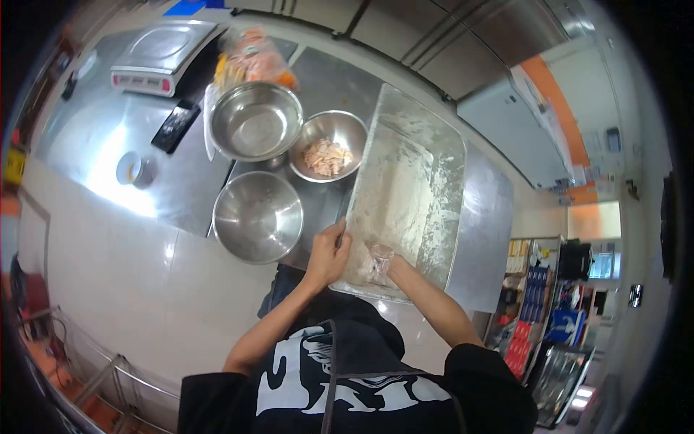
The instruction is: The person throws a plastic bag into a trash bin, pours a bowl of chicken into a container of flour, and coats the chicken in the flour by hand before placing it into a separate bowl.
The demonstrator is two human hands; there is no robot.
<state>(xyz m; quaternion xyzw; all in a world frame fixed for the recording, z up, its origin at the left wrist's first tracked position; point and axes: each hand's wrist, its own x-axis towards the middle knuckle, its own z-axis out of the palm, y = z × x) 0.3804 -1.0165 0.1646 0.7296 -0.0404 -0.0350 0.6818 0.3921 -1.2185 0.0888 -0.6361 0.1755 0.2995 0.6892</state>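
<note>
Clock face: centred on the tub, with 12 at the top of the view.
Tub: the large metal tub (pixel 460 188) lies on the bench (pixel 488 217), its long sides running roughly from 6 to 12; white powder (pixel 408 195) coats its floor and walls.
Right hand: the right hand (pixel 377 262), in a clear glove, reaches in at 7, low over the whitish matter in the near corner. Whether its grip is wide or narrow, or has anything in it, I cannot tell.
Left hand: the left hand (pixel 330 253), bare, is at 8, its grip closed over the rim. Something dark shows by the fingers, too small to make out.
Handling: a firm left hold should stop the tub sliding while the right works. Low, slow strokes with loose fingers would raise less dust and get into the corner; the bare hand is best left outside the powder.
Bowl of pieces: a steel bowl (pixel 348 130) with pale orange pieces (pixel 329 158) sits at 10, close beside the rim, so a leftward swing or shove could knock it.
Other bowls: the lower bowl (pixel 258 217) is at 9, the upper bowl (pixel 259 129) at 10.
Farther off: plastic bags (pixel 264 61) between 10 and 11, scale (pixel 163 54) at 10, black phone-like slab (pixel 176 126) near 10, small cup (pixel 134 170) at 9; none blocks the hands.
</note>
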